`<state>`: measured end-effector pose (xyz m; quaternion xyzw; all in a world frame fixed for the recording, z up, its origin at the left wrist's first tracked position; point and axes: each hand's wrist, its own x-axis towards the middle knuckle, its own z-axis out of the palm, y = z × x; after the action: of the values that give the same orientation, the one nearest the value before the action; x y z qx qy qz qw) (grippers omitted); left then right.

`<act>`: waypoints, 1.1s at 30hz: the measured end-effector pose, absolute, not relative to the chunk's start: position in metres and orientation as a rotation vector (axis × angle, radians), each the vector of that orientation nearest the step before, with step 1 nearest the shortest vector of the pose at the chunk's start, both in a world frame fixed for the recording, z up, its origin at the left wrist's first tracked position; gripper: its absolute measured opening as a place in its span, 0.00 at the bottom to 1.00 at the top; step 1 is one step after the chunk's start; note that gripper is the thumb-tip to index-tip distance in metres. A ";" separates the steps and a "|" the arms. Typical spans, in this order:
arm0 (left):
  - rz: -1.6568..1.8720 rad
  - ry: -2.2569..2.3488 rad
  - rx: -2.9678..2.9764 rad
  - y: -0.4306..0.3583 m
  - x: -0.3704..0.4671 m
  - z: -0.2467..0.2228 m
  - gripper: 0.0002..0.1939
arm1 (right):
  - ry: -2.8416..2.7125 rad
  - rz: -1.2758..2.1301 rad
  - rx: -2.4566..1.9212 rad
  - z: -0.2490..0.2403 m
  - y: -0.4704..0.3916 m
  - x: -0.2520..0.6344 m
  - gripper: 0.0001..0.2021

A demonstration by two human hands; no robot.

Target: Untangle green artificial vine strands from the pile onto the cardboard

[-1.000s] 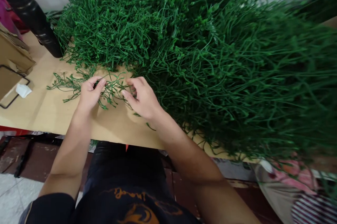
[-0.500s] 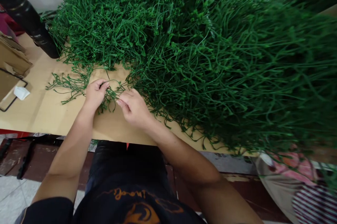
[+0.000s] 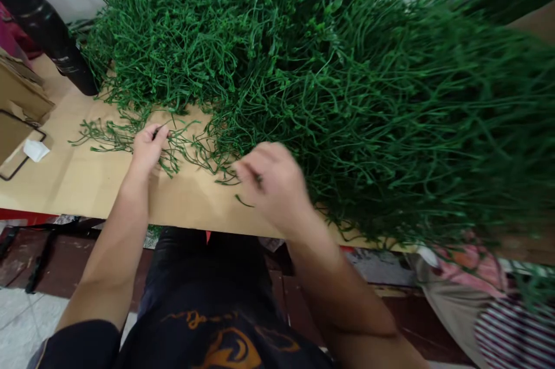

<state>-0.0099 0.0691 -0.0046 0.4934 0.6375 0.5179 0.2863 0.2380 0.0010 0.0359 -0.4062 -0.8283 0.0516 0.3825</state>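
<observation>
My left hand (image 3: 148, 148) is closed in a pinch on thin green sprigs (image 3: 171, 155), artificial-looking stems with small buds that spread out on both sides of it over the brown table covering. My right hand (image 3: 275, 187) is smeared by motion, at the front edge of a large heap of the same green stems (image 3: 277, 56). Its fingers look curled, but whether they hold anything cannot be made out. A short loose green piece (image 3: 244, 201) shows just left of the right hand.
A black bottle (image 3: 52, 33) stands at the back left. Beside it are a cardboard box (image 3: 21, 85), a black wire frame (image 3: 19, 171) and a crumpled white paper (image 3: 36, 150). At lower right, part of another person in a striped garment (image 3: 515, 328) shows near the table edge.
My right hand has moved right, away from my left hand, to the heap's edge. My left hand has shifted slightly left and up, still pinching sprigs.
</observation>
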 end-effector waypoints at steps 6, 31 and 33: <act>1.296 1.582 1.418 0.067 0.000 -0.003 0.08 | -1.847 -0.306 -1.464 0.046 0.020 0.307 0.10; 1.154 1.828 1.481 0.077 0.009 -0.017 0.08 | -2.292 0.869 -0.953 -0.003 0.030 0.164 0.13; 1.300 1.937 1.372 0.085 0.003 -0.016 0.09 | -2.455 0.836 -0.670 -0.004 0.012 0.160 0.10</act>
<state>0.0027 0.0848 -0.0156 0.4949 0.6988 0.4691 0.2161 0.1601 0.0121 -0.0045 -0.2435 -0.8921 0.3038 0.2292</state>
